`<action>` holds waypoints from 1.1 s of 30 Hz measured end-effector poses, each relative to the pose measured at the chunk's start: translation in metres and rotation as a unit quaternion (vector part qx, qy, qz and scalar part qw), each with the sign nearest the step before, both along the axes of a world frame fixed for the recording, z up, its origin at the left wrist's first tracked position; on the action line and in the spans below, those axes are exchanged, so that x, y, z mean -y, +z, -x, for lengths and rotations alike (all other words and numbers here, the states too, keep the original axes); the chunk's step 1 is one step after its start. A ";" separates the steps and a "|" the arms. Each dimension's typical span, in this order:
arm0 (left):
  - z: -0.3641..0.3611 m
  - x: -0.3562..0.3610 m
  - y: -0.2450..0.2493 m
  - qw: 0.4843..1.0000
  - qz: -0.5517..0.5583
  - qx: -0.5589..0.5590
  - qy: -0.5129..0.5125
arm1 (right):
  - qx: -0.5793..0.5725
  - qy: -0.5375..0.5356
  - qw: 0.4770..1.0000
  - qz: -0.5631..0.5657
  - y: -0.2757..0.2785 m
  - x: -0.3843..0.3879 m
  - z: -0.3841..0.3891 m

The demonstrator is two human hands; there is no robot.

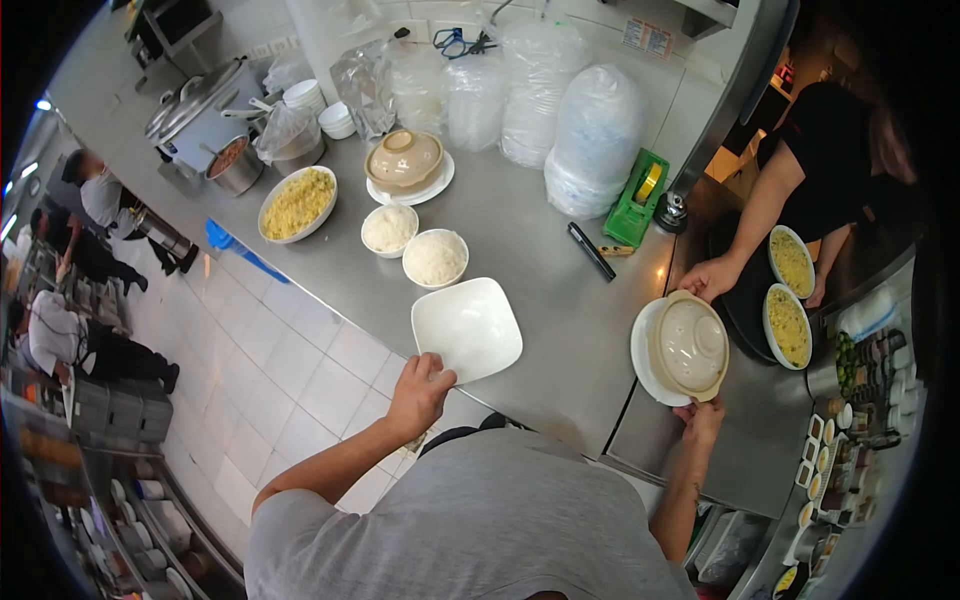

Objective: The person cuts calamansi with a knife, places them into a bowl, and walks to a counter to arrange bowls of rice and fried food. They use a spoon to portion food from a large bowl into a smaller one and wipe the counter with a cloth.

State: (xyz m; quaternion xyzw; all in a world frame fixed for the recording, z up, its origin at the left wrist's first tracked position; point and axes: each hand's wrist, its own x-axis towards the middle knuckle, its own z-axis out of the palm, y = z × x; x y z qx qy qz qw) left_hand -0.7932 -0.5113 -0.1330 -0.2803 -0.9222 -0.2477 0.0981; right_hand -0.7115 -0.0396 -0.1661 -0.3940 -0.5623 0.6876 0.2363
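Note:
My left hand (422,392) pinches the near left corner of an empty white square bowl (467,328) at the counter's front edge. On the right, my right hand (700,418) grips the near handle of a lidded beige clay pot (690,345), which rests on a white plate (646,350). A co-worker's hand touches the pot's far side. Two bowls of white rice (436,258) stand just beyond the square bowl. Behind them sits another lidded clay pot (404,160) on a white plate.
A bowl of yellow rice (298,204) stands left. Plastic-wrapped stacks (598,130), a green tape dispenser (636,200) and a black marker (591,251) lie farther back. The co-worker at right has a black tray (742,318) with two filled bowls. Other people stand far left.

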 end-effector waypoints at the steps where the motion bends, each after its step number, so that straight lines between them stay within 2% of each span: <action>1: 0.000 -0.001 0.001 1.000 -0.011 -0.005 -0.003 | -0.001 -0.002 1.000 0.004 0.001 -0.006 -0.003; 4: -0.002 -0.006 0.004 0.999 -0.035 -0.011 -0.016 | 0.109 -0.004 0.987 -0.118 0.013 -0.018 -0.011; 5: -0.004 -0.005 0.002 0.999 -0.036 -0.008 -0.022 | 0.185 -0.081 0.929 -0.311 0.017 -0.019 -0.012; 6: -0.005 -0.005 0.000 0.999 -0.037 -0.006 -0.027 | 0.250 -0.155 0.822 -0.488 0.033 -0.006 -0.009; 7: -0.007 -0.004 0.000 0.999 -0.044 -0.002 -0.032 | 0.302 -0.222 0.673 -0.638 0.049 0.008 -0.004; 10: -0.016 -0.002 0.005 0.998 -0.058 0.017 -0.034 | 0.117 -0.269 0.700 -0.651 0.103 0.052 0.029; 13: -0.026 0.005 0.019 0.996 -0.079 0.049 -0.018 | -0.154 -0.105 0.781 -0.596 0.107 0.082 0.086; 14: -0.030 0.007 0.022 0.995 -0.078 0.056 -0.004 | -0.188 0.009 0.854 -0.485 0.106 0.101 0.113; 15: -0.035 0.010 0.024 0.995 -0.076 0.063 0.009 | -0.216 0.123 0.900 -0.359 0.103 0.124 0.144; 16: -0.039 0.014 0.025 0.994 -0.074 0.071 0.023 | -0.248 0.232 0.891 -0.302 0.099 0.147 0.180; 17: -0.044 0.018 0.025 0.994 -0.074 0.066 0.035 | -0.222 0.310 0.907 -0.178 0.088 0.170 0.217; 18: -0.048 0.022 0.025 0.994 -0.075 0.060 0.048 | -0.213 0.405 0.878 -0.141 0.066 0.185 0.259; 19: -0.052 0.025 0.025 0.994 -0.077 0.054 0.061 | -0.175 0.438 0.877 -0.091 0.057 0.212 0.291; 21: -0.066 0.033 0.023 0.991 -0.076 0.052 0.100 | -0.065 0.494 0.860 -0.113 0.034 0.255 0.354; 24: -0.075 0.037 0.023 0.982 -0.068 0.027 0.172 | 0.013 0.530 0.846 0.057 0.016 0.307 0.417; 29: -0.060 0.046 0.013 0.964 -0.043 -0.008 0.263 | 0.024 0.517 0.855 0.038 0.006 0.352 0.471; 33: -0.030 0.051 0.009 0.960 -0.050 -0.033 0.274 | 0.046 0.469 0.881 0.044 0.007 0.358 0.482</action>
